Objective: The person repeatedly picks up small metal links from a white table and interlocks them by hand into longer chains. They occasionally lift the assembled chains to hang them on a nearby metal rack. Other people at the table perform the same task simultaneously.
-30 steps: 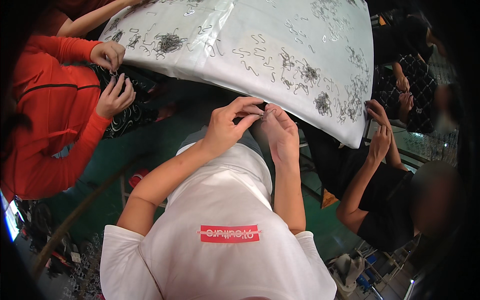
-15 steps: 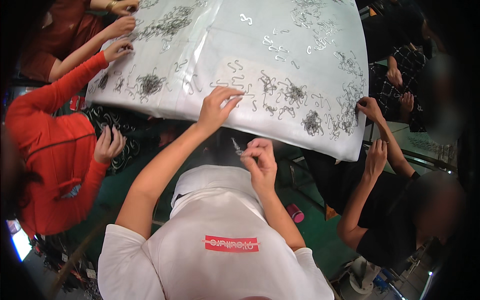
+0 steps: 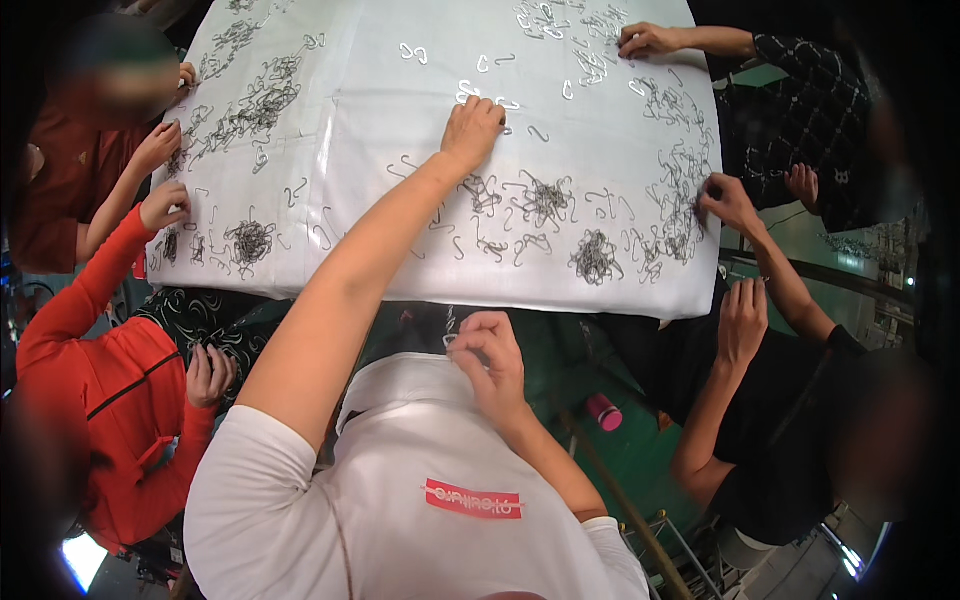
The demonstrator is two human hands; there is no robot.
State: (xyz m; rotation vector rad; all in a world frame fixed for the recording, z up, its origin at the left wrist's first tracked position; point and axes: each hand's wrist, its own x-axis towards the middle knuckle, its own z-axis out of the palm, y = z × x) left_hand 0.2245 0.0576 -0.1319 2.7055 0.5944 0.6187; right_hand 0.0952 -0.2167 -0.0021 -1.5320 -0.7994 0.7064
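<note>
On the white table [image 3: 370, 130], wire hooks [image 3: 466, 89] look light, stiff, best pinched mid-length; the left hand [image 3: 474, 130] curls, grip hidden, while the right hand [image 3: 490, 355] seemingly pinches a strand [image 3: 451, 324].

One white-covered table [image 3: 375, 135] is seen. On its near half, three large, dense clumps of wire hooks [image 3: 250, 242] are counted: one toward the near left corner, two right of the middle. Two pale hooks [image 3: 420, 54] are found toward the far edge; the rest overlap too much to be numbered. Two hands are the person's own: left hand [image 3: 475, 132], right hand [image 3: 493, 360]. Four co-workers [image 3: 120, 390], two along each side edge, and one pink cylinder [image 3: 604, 412] beyond the near edge are seen.
</note>
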